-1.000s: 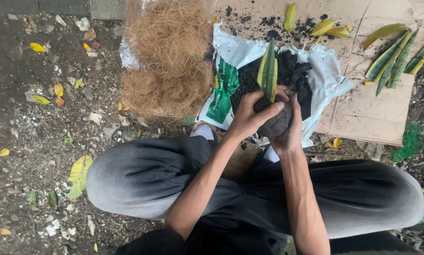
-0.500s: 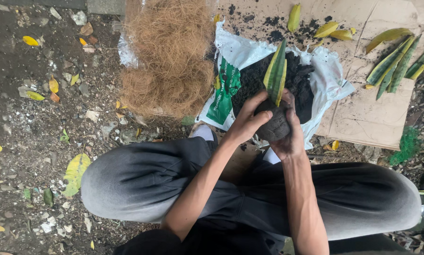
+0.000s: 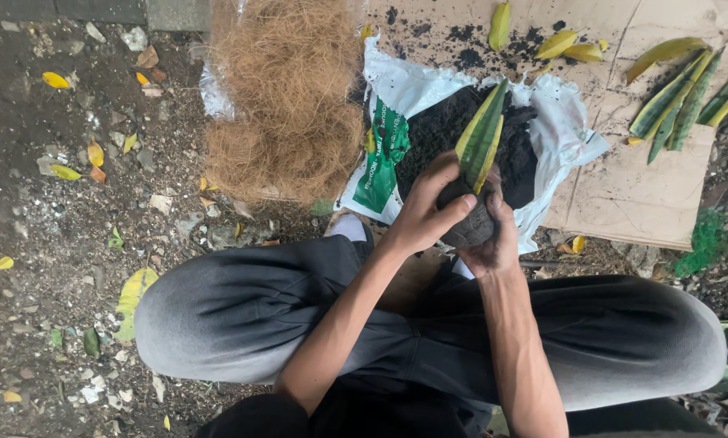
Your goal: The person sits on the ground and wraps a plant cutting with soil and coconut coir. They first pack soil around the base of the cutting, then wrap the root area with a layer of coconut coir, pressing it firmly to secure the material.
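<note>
Fibre heap [image 3: 287,105] left of soil bag [image 3: 429,138], cut leaves [image 3: 680,101] on cardboard [image 3: 623,195] right

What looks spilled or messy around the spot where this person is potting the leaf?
Dark soil is scattered loose over the cardboard sheet beyond the open white bag. Cut leaves lie strewn there too. Both hands, left hand and right hand, cup a soil ball.

Dark, rounded soil ball [image 3: 471,223] cupped between left hand [image 3: 425,212] and right hand [image 3: 493,243], held over the lap just in front of the open white soil bag. Stiff green leaf cutting [image 3: 481,138] with yellow edges planted in its top, standing nearly upright, tilted slightly right, tip pointing away over the dark soil. Fingers wrapped round the ball's sides, hiding most of its surface; base of the cutting buried between the thumbs.
</note>
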